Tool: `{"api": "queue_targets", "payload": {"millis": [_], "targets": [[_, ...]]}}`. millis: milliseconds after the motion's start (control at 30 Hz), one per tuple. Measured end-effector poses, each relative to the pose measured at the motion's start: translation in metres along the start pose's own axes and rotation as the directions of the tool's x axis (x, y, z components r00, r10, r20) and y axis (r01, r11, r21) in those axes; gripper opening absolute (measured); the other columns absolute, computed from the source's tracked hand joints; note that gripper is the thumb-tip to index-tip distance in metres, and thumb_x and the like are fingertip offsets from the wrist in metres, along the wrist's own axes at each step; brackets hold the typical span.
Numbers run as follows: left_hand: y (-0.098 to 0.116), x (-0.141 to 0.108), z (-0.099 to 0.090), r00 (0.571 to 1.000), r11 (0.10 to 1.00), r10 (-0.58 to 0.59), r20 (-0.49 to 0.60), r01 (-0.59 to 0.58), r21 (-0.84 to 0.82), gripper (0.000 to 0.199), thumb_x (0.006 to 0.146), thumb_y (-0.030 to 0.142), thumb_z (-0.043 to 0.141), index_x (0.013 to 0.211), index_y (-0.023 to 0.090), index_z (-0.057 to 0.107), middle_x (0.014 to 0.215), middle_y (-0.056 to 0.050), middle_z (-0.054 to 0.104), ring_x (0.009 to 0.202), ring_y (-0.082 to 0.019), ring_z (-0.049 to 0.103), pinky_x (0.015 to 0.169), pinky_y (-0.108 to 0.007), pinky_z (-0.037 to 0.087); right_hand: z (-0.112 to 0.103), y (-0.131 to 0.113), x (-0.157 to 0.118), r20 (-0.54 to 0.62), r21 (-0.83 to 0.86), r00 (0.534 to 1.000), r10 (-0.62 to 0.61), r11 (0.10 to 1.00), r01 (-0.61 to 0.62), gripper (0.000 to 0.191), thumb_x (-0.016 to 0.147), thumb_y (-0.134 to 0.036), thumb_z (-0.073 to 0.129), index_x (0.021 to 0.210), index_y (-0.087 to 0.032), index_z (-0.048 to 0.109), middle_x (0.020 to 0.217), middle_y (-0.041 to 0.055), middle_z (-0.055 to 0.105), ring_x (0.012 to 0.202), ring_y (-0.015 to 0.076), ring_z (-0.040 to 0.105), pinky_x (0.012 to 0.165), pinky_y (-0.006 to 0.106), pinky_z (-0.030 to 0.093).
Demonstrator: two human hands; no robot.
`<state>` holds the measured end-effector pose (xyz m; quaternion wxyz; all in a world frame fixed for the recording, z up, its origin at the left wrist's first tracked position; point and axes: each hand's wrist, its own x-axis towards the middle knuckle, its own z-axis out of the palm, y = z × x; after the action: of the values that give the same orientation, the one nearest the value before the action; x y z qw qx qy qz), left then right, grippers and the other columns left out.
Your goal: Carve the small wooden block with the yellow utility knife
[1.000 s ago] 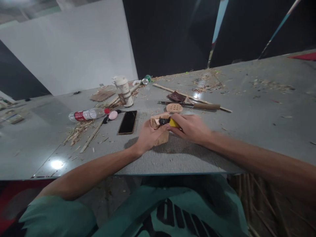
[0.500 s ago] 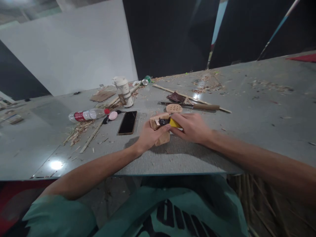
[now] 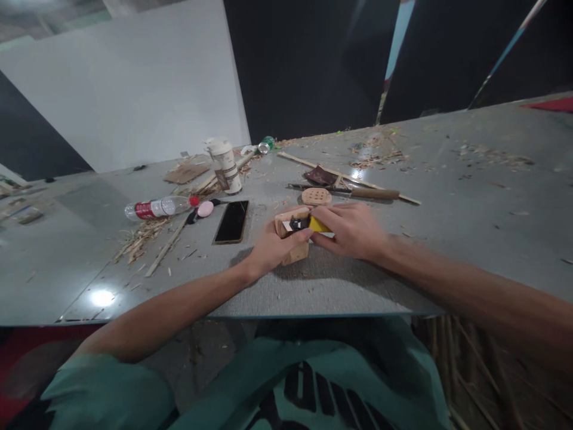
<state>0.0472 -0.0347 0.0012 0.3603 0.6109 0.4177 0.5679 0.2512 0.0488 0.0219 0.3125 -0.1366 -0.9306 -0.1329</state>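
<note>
My left hand (image 3: 271, 246) is closed around a light wooden piece (image 3: 295, 255) that looks hollowed out, just above the table in front of me. Its thumb lies along the near side, close to the tool. In my right hand (image 3: 353, 230) is a yellow and black utility knife (image 3: 317, 224), gripped by its handle. The blade points left, over the wooden piece; whether it touches the wood I cannot tell. Right behind my hands lies an oval wooden lid (image 3: 316, 196) with several small holes. My fingers hide part of the wooden piece.
Left of my hands lie a phone (image 3: 231, 222), a pink round object (image 3: 205, 209) and a plastic bottle (image 3: 161, 208). A white cup (image 3: 224, 167) stands farther back. A long wooden-handled tool (image 3: 373, 194) lies behind the lid. Wood shavings (image 3: 143, 239) and sticks are scattered on the grey table (image 3: 470, 227).
The knife and the wooden piece have shifted very slightly right, and the blade's angle has changed a little. Both hands keep their hold.
</note>
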Motion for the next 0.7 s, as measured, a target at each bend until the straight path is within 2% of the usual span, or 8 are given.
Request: {"api": "queue_targets", "payload": {"millis": [400, 500, 700], "targets": [[0.0034, 0.0013, 0.0007, 1.0, 1.0, -0.012, 0.006, 0.012, -0.002, 0.049, 0.084, 0.047, 0.086, 0.125, 0.023, 0.074, 0.126, -0.009, 0.077, 0.117, -0.026, 0.073, 0.098, -0.036, 0.061, -0.004, -0.0006, 0.0016, 0.031, 0.011, 0.999, 0.019, 1.0, -0.019, 0.031, 0.106, -0.047, 0.052, 0.105, -0.018, 0.065, 0.081, 0.0089, 0.074, 0.067, 0.0209, 0.062, 0.057, 0.033, 0.025], [0.0047, 0.0008, 0.0006, 1.0, 0.999, -0.018, -0.015, 0.019, 0.028, 0.046, 0.085, 0.045, 0.086, 0.123, 0.023, 0.074, 0.125, -0.009, 0.078, 0.116, -0.027, 0.074, 0.097, -0.037, 0.062, -0.0022, -0.0019, 0.0017, 0.03, 0.025, 0.998, 0.056, 0.998, -0.057, 0.035, 0.107, -0.047, 0.048, 0.106, -0.017, 0.064, 0.084, 0.0102, 0.075, 0.066, 0.0209, 0.062, 0.056, 0.033, 0.025], [0.006, -0.0001, 0.0025, 0.989, 0.99, -0.143, -0.025, 0.143, -0.013, 0.034, 0.084, 0.047, 0.085, 0.101, 0.021, 0.073, 0.095, -0.006, 0.08, 0.087, -0.024, 0.077, 0.076, -0.035, 0.066, -0.0044, -0.0013, 0.003, -0.025, 0.01, 0.987, 0.161, 0.987, -0.161, 0.039, 0.108, -0.048, 0.045, 0.111, -0.015, 0.064, 0.08, 0.0096, 0.072, 0.061, 0.0204, 0.057, 0.057, 0.032, 0.026]]}}
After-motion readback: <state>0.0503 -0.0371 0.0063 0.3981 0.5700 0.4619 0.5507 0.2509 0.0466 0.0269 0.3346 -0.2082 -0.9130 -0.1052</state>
